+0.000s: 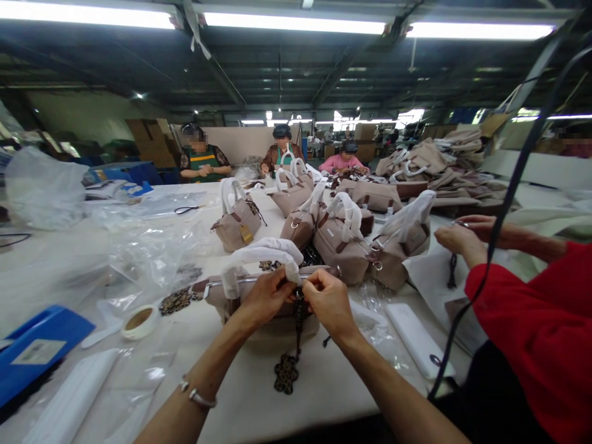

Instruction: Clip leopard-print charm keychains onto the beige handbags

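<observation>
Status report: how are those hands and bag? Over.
Left hand, right hand at the bag, by wrapped handle. Spotted charm below. Other bags crowded beyond.

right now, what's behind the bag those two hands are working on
Behind the bag stand several more beige bags, and a leopard-print piece shows through its white-wrapped handle. The bag itself hides whatever lies directly against its far side.

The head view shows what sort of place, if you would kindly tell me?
Probably a bag factory or workshop: similar beige handbags crowd a large worktable, a heap of beige pieces lies beyond, and strip lights run overhead.
</observation>
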Motion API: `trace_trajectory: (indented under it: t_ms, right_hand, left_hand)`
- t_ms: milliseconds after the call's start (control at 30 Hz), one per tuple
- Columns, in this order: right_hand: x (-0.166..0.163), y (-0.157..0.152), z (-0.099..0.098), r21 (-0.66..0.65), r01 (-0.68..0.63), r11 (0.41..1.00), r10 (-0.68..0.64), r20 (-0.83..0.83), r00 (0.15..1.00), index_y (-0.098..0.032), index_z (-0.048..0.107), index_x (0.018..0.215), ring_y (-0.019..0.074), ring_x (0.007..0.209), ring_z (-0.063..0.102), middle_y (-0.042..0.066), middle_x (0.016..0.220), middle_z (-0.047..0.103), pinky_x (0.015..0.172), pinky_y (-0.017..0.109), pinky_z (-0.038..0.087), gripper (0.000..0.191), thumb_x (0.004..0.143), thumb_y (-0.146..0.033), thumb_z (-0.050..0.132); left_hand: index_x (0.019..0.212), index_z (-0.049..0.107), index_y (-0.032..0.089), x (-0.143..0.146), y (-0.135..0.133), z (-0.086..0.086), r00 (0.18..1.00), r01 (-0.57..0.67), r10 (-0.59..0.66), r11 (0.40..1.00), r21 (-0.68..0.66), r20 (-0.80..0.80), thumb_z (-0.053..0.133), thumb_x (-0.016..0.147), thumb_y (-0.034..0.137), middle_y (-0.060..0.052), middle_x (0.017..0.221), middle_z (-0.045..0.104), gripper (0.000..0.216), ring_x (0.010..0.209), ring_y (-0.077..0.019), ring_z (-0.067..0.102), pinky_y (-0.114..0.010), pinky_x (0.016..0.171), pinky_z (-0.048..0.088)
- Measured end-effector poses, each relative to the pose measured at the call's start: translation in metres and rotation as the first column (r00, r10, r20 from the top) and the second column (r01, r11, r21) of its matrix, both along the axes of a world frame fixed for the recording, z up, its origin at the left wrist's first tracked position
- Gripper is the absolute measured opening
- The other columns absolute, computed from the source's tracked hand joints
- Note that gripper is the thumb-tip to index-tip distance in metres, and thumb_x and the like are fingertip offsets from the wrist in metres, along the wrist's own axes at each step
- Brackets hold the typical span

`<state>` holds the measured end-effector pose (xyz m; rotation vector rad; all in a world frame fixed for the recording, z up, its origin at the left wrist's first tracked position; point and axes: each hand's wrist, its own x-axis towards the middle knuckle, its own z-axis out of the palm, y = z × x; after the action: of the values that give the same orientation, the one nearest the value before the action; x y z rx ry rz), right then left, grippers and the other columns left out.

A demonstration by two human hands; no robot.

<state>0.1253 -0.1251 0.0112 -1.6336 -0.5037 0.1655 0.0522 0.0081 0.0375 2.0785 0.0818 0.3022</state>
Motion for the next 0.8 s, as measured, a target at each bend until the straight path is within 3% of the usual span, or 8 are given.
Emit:
trace_trajectory:
  t_ms: [167, 300, 467, 633, 800]
  right_hand:
    - [0.005, 0.004, -0.003, 0.166, -0.169, 0.972, 0.213, -0.304, 0.929, -0.017, 0.057, 0.069, 0.0085, 0.038, 0.051, -0.004, 0.052, 0.058, 0.032, 0.017, 0.037, 0.027, 0.069, -0.042, 0.067]
    - [0.009, 0.003, -0.004, 0.285, -0.162, 0.945, 0.273, -0.412, 0.869, -0.016, 0.057, 0.072, 0.0080, 0.041, 0.052, -0.003, 0.053, 0.060, 0.036, 0.017, 0.041, 0.040, 0.059, -0.048, 0.077]
    - [0.000, 0.000, -0.004, 0.236, -0.145, 0.961, 0.231, -0.391, 0.891, -0.015, 0.060, 0.078, 0.0117, 0.048, 0.059, 0.000, 0.061, 0.064, 0.041, 0.021, 0.044, 0.041, 0.062, -0.049, 0.077]
    - [-0.019, -0.001, -0.007, 0.251, -0.077, 0.965, 0.146, -0.267, 0.953, -0.015, 0.068, 0.094, 0.0140, 0.061, 0.061, -0.001, 0.066, 0.067, 0.055, 0.023, 0.046, 0.041, 0.062, -0.038, 0.078]
    - [-0.023, 0.009, -0.012, 0.354, 0.081, 0.932, 0.079, -0.415, 0.906, -0.015, 0.070, 0.090, 0.0137, 0.060, 0.060, 0.002, 0.074, 0.070, 0.053, 0.023, 0.044, 0.035, 0.062, -0.035, 0.076]
  left_hand:
    - [0.080, 0.058, 0.020, -0.003, 0.006, 0.000, 0.995, -0.093, 0.083, 0.980, 0.177, 0.063, 0.050, 0.087, 0.032, 0.001, 0.071, 0.061, 0.017, 0.069, -0.0165, 0.058, -0.026, 0.064, 0.044]
    - [0.078, 0.057, 0.020, -0.001, 0.007, 0.000, 0.992, -0.109, 0.091, 0.967, 0.232, 0.088, 0.049, 0.086, 0.029, 0.001, 0.076, 0.063, 0.014, 0.074, -0.0171, 0.057, -0.026, 0.067, 0.041]
    - [0.076, 0.058, 0.020, 0.001, 0.003, -0.003, 0.982, -0.186, 0.173, 0.956, 0.229, 0.076, 0.051, 0.085, 0.031, 0.002, 0.073, 0.063, 0.016, 0.072, -0.0172, 0.057, -0.026, 0.066, 0.040]
    - [0.078, 0.060, 0.020, 0.001, -0.001, -0.007, 0.971, -0.240, 0.231, 0.951, 0.193, 0.067, 0.054, 0.083, 0.029, 0.002, 0.075, 0.065, 0.012, 0.072, -0.0168, 0.059, -0.026, 0.065, 0.040]
    - [0.076, 0.060, 0.019, 0.003, -0.002, -0.004, 0.975, -0.222, 0.215, 0.960, 0.169, 0.064, 0.053, 0.084, 0.031, 0.002, 0.072, 0.063, 0.016, 0.072, -0.0167, 0.058, -0.026, 0.065, 0.040]
